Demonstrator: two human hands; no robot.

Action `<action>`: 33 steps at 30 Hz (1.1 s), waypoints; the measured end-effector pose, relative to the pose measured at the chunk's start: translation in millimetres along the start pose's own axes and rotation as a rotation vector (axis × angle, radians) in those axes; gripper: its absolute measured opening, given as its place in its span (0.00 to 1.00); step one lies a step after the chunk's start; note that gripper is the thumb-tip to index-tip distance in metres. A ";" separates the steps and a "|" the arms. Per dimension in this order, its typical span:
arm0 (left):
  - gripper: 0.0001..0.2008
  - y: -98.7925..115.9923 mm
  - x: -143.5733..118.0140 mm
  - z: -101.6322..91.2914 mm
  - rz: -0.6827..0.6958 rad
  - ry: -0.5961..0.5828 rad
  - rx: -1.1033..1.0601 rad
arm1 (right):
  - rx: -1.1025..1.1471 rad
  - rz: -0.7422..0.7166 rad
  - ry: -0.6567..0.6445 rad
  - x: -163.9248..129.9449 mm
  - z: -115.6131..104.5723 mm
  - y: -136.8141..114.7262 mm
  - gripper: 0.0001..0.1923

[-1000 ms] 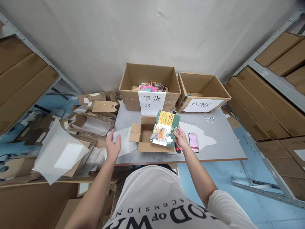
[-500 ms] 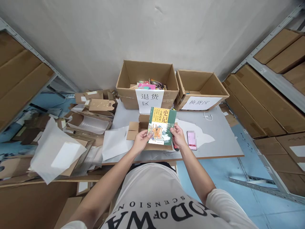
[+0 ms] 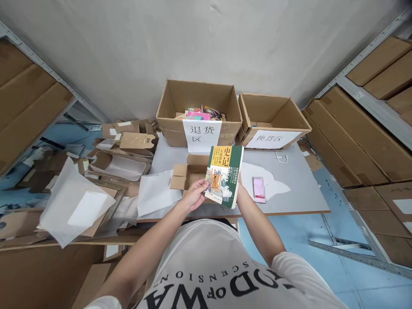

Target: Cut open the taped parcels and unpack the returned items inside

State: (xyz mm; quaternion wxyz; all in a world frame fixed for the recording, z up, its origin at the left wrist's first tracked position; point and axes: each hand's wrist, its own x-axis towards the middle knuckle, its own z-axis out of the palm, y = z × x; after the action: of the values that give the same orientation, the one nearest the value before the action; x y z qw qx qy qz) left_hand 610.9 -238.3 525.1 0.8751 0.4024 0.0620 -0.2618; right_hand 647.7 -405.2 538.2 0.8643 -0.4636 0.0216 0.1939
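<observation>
A green and yellow illustrated book (image 3: 223, 176) is held up, tilted, above the grey table. My left hand (image 3: 197, 192) is closed on its lower left edge, thumb on the front cover. At the book's right edge, my right hand (image 3: 240, 192) holds it from behind, and its fingers are mostly hidden by the cover. Behind and below the book stands a small open cardboard box (image 3: 197, 160), partly covered by it.
At the back of the table (image 3: 302, 189) stand two large open cardboard boxes with paper signs: the left box (image 3: 169, 134) contains books, beside the right box (image 3: 246, 138). A phone (image 3: 259, 189) and white paper (image 3: 156, 195) lie on the table. Flattened cartons (image 3: 128, 143) pile up at left.
The book has shifted slightly right and toward me, and turned so that its right edge shows. My right hand has slid from the front cover to behind it.
</observation>
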 end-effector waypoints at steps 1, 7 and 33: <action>0.18 -3.0 0.0 1.6 -0.029 -0.027 -0.029 | 0.045 0.030 -0.065 0.5 5.8 -0.6 0.29; 0.17 -7.3 -1.2 11.7 -0.077 -0.060 -0.072 | 0.132 0.070 -0.137 5.8 16.8 -0.1 0.27; 0.33 40.3 -39.7 23.0 0.211 0.057 0.484 | 0.026 -0.165 0.180 -7.0 -20.5 -13.4 0.17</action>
State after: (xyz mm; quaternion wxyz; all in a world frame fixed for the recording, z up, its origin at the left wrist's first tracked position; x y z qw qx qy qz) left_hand 595.1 -217.2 580.2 0.7736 0.6114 -0.0199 -0.1650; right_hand 649.0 -430.6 538.7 0.8779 -0.4680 0.0631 0.0795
